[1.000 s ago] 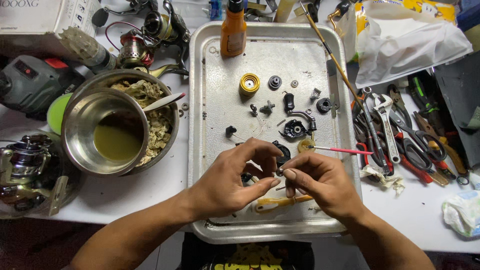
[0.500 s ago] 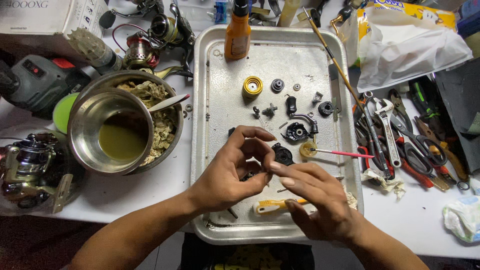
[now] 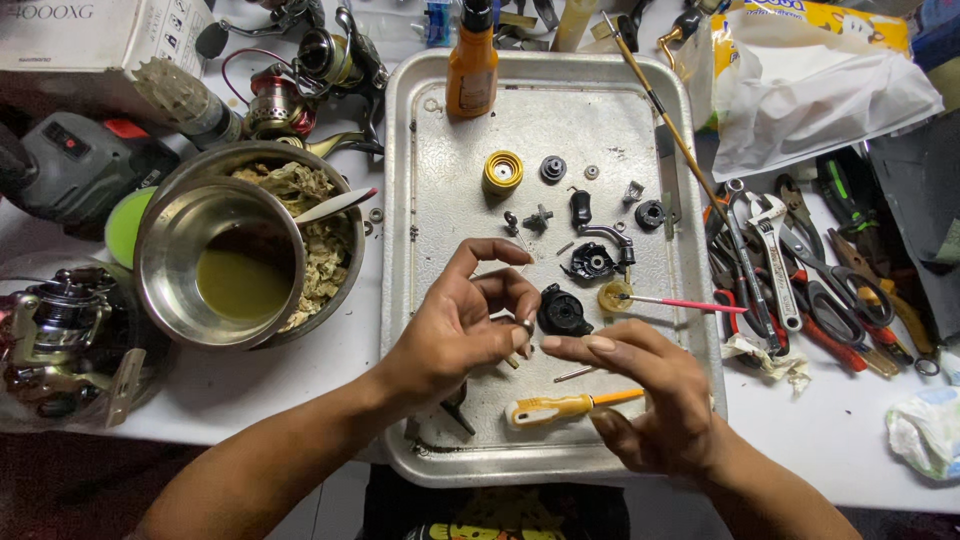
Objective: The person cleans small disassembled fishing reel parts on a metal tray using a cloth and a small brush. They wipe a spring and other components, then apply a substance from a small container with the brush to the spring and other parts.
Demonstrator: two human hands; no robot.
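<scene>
While I watch from above, my left hand (image 3: 455, 335) near the frame's lower centre curls its fingertips around a tiny metallic part (image 3: 525, 325), and my right hand (image 3: 650, 395) beside it points flat-fingered, gripping nothing. Just below lies a yellow-handled screwdriver (image 3: 565, 405); above, a ribbed black housing (image 3: 562, 312). Everything sits on a dimpled metal tray (image 3: 430, 200) atop a cluttered white table (image 3: 830, 430), steel bowl (image 3: 215, 265) at left.

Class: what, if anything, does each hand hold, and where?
Left hand pinches a small metal part at its fingertips; what part cannot be told. Right hand holds nothing.
</scene>
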